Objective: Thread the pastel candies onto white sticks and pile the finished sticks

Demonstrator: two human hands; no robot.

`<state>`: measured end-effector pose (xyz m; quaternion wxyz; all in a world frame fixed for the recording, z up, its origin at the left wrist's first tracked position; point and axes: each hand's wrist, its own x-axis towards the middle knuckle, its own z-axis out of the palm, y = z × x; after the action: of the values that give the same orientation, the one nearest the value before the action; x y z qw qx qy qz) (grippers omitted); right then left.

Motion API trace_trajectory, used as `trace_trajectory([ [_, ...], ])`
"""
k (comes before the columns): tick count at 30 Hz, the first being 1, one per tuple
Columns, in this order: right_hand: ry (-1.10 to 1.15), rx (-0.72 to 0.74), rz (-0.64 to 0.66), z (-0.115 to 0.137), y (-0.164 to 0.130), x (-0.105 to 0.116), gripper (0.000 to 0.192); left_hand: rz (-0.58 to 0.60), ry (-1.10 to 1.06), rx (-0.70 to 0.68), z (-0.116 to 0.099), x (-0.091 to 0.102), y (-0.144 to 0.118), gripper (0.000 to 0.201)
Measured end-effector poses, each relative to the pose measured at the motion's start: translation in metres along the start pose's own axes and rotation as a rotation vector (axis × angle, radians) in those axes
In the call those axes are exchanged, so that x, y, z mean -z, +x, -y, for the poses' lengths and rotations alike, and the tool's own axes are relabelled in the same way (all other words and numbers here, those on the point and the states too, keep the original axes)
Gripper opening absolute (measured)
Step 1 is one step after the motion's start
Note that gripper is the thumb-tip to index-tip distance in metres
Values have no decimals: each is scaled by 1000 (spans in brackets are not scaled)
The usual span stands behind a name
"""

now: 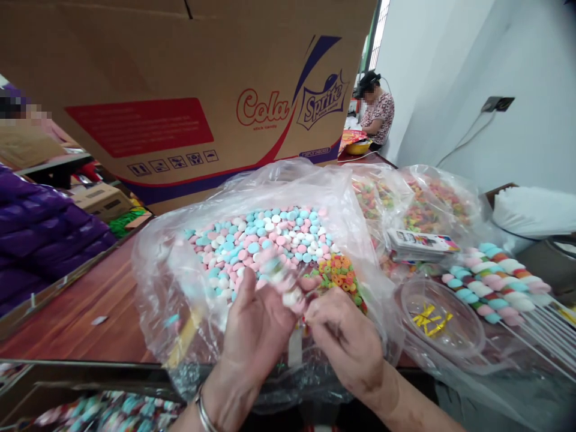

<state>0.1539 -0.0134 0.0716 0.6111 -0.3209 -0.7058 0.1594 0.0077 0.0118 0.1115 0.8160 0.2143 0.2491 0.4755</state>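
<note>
A small stack of pink, white and pale blue candies [279, 273], blurred and seemingly in a clear wrapper, lies across the fingers of my left hand [261, 321]. That hand is palm up, its thumb stretched out and its fingers partly behind the candies. My right hand [344, 336] is closed in a pinch at the near end of the stack; its fingertips hide what they grip there. Under and beyond both hands spreads a clear plastic bag [166, 258] with loose pastel candies [252, 237] and small orange and green ring candies [342, 273].
A large cardboard box [180, 72] stands behind the bag. To the right are a clear bowl [468, 336] with gold ties [429, 321], a stack of printed cards [420, 243] and candy skewers [499, 279]. Another person [378, 114] sits at the far end.
</note>
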Motion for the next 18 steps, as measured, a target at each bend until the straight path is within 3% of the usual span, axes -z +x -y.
trace_trajectory([
  [2,31,-161,-59,-4,-4,0,15,23,113,-148,-1,-1,-5,64],
  [4,11,-202,-74,-9,-6,1,12,51,332,-220,-4,0,-13,60],
  [8,-58,28,6,-16,-4,3,17,174,866,-202,-12,4,-36,45],
  [10,-74,90,9,-18,1,4,18,262,967,-146,-12,9,-46,44],
  [12,-79,117,9,-17,5,6,17,236,851,29,-7,14,-53,57],
  [15,-33,193,98,-9,5,3,16,81,562,316,7,19,-51,72],
  [18,11,296,291,4,-3,-6,23,-71,289,282,15,20,-43,55],
])
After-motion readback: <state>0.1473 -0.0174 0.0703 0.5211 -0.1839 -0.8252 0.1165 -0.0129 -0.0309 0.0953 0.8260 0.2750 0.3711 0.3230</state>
